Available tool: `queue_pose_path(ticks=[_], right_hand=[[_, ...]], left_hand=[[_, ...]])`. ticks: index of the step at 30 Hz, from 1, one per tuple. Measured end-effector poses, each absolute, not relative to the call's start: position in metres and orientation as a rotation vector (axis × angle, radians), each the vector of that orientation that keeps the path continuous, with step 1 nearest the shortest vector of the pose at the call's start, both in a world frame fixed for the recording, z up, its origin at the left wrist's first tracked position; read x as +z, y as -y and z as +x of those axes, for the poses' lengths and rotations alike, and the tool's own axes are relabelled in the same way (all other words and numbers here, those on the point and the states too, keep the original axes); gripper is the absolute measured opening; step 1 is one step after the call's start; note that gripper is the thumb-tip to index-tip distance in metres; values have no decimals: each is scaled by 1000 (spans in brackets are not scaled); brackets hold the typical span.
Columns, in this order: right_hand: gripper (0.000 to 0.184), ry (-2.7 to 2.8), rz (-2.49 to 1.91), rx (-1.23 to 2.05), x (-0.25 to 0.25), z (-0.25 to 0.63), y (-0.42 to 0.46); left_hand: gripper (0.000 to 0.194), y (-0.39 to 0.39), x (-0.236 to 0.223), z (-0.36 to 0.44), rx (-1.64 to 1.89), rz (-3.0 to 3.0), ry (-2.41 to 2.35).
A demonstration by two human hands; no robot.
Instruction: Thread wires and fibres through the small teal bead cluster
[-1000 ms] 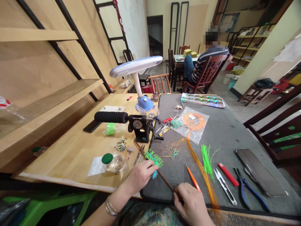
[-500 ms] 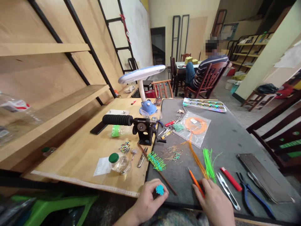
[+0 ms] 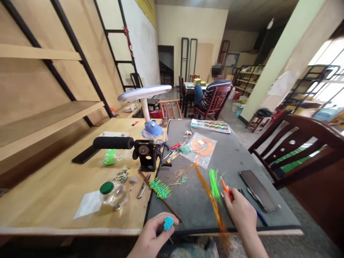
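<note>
Left hand point(image 3: 152, 234) pinching cyan cluster point(image 3: 168, 223); right hand point(image 3: 240, 215) gripping orange stick point(image 3: 227, 189).

Left hand: fingers curled, cluster held at the fingertips, over the near edge of the grey mat point(image 3: 188, 215). Right hand: closed around the stick, just beside green strands point(image 3: 214, 186) and orange strands point(image 3: 209, 197). Also on mat: bristled brown stick point(image 3: 160, 189), near left hand; phone point(image 3: 258, 190), far right. On wooden table point(image 3: 53, 211): hand winder point(image 3: 145, 152), green-lidded jar point(image 3: 113, 195), snips point(image 3: 142, 187).
</note>
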State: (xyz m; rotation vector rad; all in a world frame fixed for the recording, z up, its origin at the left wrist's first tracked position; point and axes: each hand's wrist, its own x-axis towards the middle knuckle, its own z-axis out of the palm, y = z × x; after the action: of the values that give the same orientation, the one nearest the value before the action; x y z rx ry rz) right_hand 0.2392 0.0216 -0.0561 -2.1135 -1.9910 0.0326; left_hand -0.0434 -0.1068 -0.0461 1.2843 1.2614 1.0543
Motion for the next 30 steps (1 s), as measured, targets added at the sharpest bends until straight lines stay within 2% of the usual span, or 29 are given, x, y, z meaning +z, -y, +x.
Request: queue_pose_path(ticks=[4, 14, 19, 23, 30], right_hand=[[31, 1969, -2239, 20, -54, 245, -39], [37, 1906, -2324, 17, -47, 247, -68], [36, 1912, -2219, -82, -47, 245, -38], [30, 2014, -2133, 13, -51, 238, -19], [27, 2037, -2263, 228, -45, 223, -67]], left_hand=[[30, 104, -35, -38, 972, 1208, -1281], [39, 105, -42, -13, 1103, 909, -1141], [32, 109, -40, -6, 1149, 930, -1006], [23, 111, -30, 0, 1141, 998, -929], [20, 112, -14, 8, 1122, 1133, -856]])
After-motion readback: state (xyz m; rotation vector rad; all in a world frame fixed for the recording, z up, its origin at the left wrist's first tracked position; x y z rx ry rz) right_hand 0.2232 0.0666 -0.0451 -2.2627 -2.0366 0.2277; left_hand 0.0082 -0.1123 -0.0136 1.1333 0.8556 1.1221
